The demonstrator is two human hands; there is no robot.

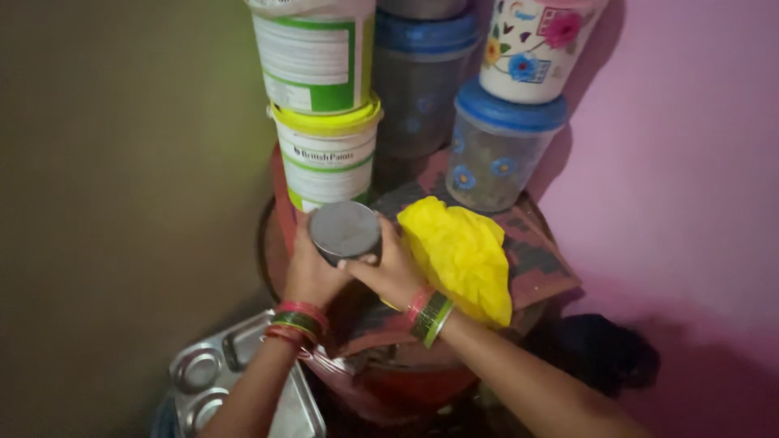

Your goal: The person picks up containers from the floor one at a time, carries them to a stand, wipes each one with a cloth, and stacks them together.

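**Both hands clasp a small steel tin beside a yellow bag**

The left hand (311,272) and the right hand (391,268) wrap around a small round steel tin with a flat grey lid (345,231), fingers curled against its sides from either flank, so the tin sits gripped between the two palms. Red and green bangles (296,323) ring the left wrist, and a similar stack (428,315) rings the right.

Just beside the right hand lies a crumpled bright yellow plastic bag (462,255), resting on a patterned red and dark cloth (540,264) spread over a round red drum (398,381).

Behind the tin stand two stacked white plastic buckets with green bands and a yellow-green lid (324,150), a dark container with a blue lid (418,89), and a clear flowered jar with a blue lid (497,154) under a white flowered tub (531,49).

Low on the left, a compartmented steel tray (207,377) leans near the drum. A pink wall (690,162) rises on the right.
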